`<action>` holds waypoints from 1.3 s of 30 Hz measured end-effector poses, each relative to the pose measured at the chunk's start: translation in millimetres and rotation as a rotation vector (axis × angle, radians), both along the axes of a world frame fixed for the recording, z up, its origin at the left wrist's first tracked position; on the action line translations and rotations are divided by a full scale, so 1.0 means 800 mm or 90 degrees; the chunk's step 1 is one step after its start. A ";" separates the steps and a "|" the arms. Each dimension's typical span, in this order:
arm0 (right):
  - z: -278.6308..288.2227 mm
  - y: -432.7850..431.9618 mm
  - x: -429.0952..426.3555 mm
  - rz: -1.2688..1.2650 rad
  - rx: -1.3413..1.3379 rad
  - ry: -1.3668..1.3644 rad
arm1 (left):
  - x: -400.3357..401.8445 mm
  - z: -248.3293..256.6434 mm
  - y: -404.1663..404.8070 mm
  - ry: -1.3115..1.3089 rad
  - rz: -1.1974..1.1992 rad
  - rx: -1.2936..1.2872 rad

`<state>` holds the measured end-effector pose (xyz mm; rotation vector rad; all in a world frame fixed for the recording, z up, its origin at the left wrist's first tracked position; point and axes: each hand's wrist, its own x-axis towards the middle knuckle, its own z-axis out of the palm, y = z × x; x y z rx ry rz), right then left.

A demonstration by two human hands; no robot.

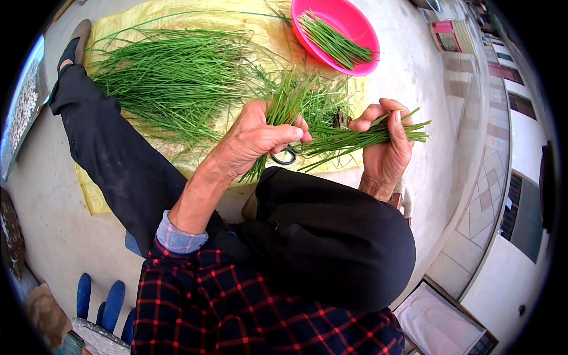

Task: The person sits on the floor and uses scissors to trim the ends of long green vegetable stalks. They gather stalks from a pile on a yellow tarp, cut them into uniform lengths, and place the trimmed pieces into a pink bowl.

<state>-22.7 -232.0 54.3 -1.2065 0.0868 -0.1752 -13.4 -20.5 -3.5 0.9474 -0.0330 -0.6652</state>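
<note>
Thin green stalks, probably garlic chives, fill both hands. My left hand (266, 133) is closed around an upright bunch (288, 100), thumb across its front. To its right, my right hand (386, 137) grips a sideways bundle (350, 137), its cut-looking ends poking out past the thumb. A large pile of the same greens (173, 80) lies on a yellow woven plastic sheet (95, 195), with loose leaves (324, 104) scattered behind my hands. Below my left hand, the black loop handle of what looks like scissors (286, 157) partly shows. A pink plastic basin (368, 40) holds a neat bundle (335, 40).
My outstretched leg (115, 146) borders the pile at left, and my bent knee (337, 230) rises below my hands. Blue slats (113, 304) stand at lower left. A tray of pale pieces (24, 106) sits at far left. A cloth-covered item (437, 315) is at lower right.
</note>
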 end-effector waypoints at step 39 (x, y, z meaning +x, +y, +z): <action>-0.026 -0.019 -0.007 -0.189 -0.463 0.200 | 0.005 -0.012 0.005 0.081 -0.012 -0.089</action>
